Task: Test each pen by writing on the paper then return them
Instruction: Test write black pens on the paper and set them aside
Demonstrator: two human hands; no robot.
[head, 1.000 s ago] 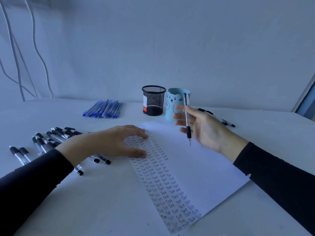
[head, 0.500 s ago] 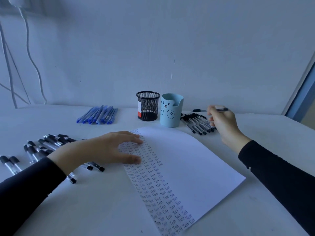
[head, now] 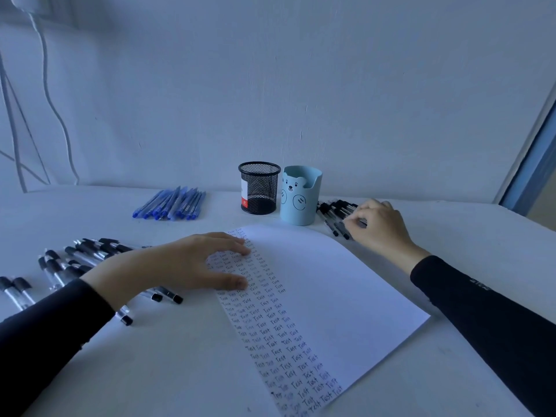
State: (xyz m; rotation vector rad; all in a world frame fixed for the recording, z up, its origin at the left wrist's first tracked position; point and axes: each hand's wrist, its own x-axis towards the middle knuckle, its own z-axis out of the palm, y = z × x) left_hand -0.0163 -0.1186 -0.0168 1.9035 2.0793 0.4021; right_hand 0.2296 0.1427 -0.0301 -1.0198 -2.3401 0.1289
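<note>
**Pen-test cycle, return stage.** Positions are given relative to the bear cup (head: 301, 197).

- **Right hand:** The right hand (head: 380, 225) sits low on the right heap (head: 334, 215) of black pens, just right of the cup. A second ago it held one pen upright above the paper (head: 331, 296), in front of the cup. Half a second ago it carried that pen level above the heap. Its fingers are now curled, thumb near forefinger, among the barrels. Whether they still pinch the pen or have released it cannot be told.
- **Left hand:** The left hand (head: 186, 266), in front and left of the cup, lies flat with spread fingers on the paper's written columns, unchanged.
- **Other pens:** The left heap (head: 87, 251) of black pens lies well left of the cup and nearer the viewer. The blue pens (head: 173, 204) lie left of it, past the mesh cup (head: 259, 188).
- **Interpretation:** This pen's test appears finished and its return is nearly complete. Another pen is probably due next.
</note>
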